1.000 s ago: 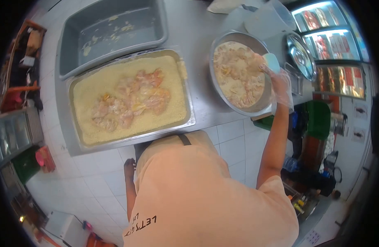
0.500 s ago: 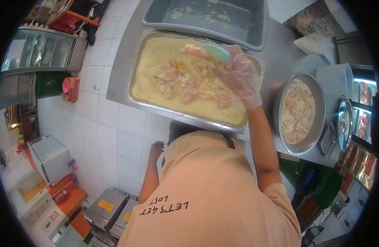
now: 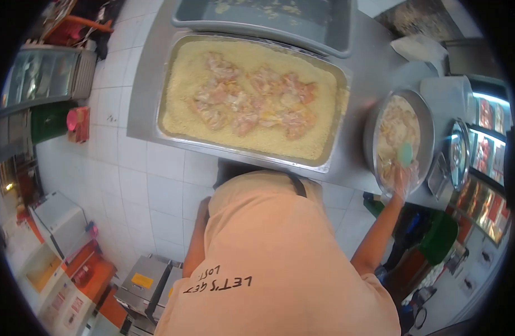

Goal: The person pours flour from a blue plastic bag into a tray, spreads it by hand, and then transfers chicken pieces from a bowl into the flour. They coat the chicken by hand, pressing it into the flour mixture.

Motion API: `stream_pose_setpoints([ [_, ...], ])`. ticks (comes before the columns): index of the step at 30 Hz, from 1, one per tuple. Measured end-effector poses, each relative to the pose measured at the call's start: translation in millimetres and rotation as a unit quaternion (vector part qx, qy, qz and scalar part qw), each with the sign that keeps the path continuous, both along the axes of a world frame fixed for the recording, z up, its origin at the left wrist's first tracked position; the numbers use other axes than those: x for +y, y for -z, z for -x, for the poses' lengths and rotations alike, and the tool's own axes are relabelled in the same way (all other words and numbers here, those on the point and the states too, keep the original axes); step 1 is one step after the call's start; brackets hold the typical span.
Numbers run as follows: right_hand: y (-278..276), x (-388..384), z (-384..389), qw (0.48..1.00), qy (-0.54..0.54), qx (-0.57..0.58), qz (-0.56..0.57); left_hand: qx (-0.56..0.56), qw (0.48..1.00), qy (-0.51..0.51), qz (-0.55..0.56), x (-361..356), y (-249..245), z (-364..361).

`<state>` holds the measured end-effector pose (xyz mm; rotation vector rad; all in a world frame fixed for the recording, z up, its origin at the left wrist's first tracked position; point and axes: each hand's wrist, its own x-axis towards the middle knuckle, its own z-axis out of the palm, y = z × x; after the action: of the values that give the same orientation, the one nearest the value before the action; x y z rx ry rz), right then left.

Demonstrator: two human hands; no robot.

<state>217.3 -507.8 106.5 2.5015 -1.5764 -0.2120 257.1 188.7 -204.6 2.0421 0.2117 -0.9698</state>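
Right hand [image 3: 401, 182] grips the green scoop [image 3: 404, 154] by the table's [image 3: 352, 162] near edge, might slip if the glove [image 3: 412, 171]'s slick; left hand [image 3: 203, 207], can't tell.

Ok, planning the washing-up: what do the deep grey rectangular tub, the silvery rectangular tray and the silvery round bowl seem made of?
The tub: likely plastic, fairly matt, from its even grey and rounded rim.
The tray: metal, shiny, from the glints along its edge; perhaps stainless steel.
The bowl: probably metal, softly shiny, from its grey sheen; steel or aluminium, I can't tell.
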Motion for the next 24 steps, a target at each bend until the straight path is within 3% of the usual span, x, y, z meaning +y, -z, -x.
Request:
stream_pose_setpoints([
  [1, -3, 6, -7, 0.992, -0.074, -0.055, 0.087, -0.001, 0.992, 0.124, -0.026, -27, -46, -43],
  [2, -9, 22, -27, 0.977, -0.093, -0.157, 0.112, -0.113, 0.962, 0.241, -0.069, -43, -81, -71],
  [3, -19, 42, -55, 0.95, -0.113, -0.257, 0.137, 0.021, 0.998, -0.064, 0.017, -35, -64, -77],
  [5, -36, 81, -114, 0.934, -0.137, -0.33, -0.005, 0.059, 0.996, -0.068, -0.007, -50, -101, -119],
  [6, -25, 100, -140, 0.847, -0.189, -0.463, -0.182, 0.056, 0.996, -0.072, 0.0, -51, -108, -133],
  [7, -7, 107, -167, 0.891, -0.231, -0.352, -0.171, 0.057, 0.996, -0.064, 0.001, -51, -113, -144],
  [8, 9, 121, -190, 0.893, -0.235, -0.332, -0.192, 0.058, 0.996, -0.063, 0.001, -50, -118, -155],
  [10, 122, 100, -178, 0.878, -0.383, -0.266, -0.107, 0.063, 0.996, -0.055, -0.001, -39, -123, -165],
  [11, 120, 104, -194, 0.881, -0.378, -0.265, -0.105, 0.054, 0.997, -0.051, -0.004, -31, -126, -168],
  [13, 105, 122, -234, 0.947, -0.273, -0.016, -0.169, 0.052, 0.997, -0.061, -0.01, -13, -126, -173],
  [17, 91, 125, -237, 0.939, -0.276, -0.086, -0.183, 0.013, 0.999, -0.047, -0.015, 35, -110, -157],
  [19, 70, 128, -241, 0.939, -0.233, -0.135, -0.217, -0.005, 0.993, 0.083, -0.088, 74, -84, -150],
  [20, 66, 127, -243, 0.941, -0.231, -0.132, -0.211, -0.004, 0.993, 0.085, -0.082, 95, -68, -142],
  [22, 57, 127, -242, 0.94, -0.263, -0.135, -0.171, 0.065, 0.995, -0.07, -0.03, 124, -43, -135],
  [24, 32, 131, -232, 0.931, -0.245, -0.196, -0.187, 0.068, 0.996, -0.038, -0.053, 109, -78, -153],
])
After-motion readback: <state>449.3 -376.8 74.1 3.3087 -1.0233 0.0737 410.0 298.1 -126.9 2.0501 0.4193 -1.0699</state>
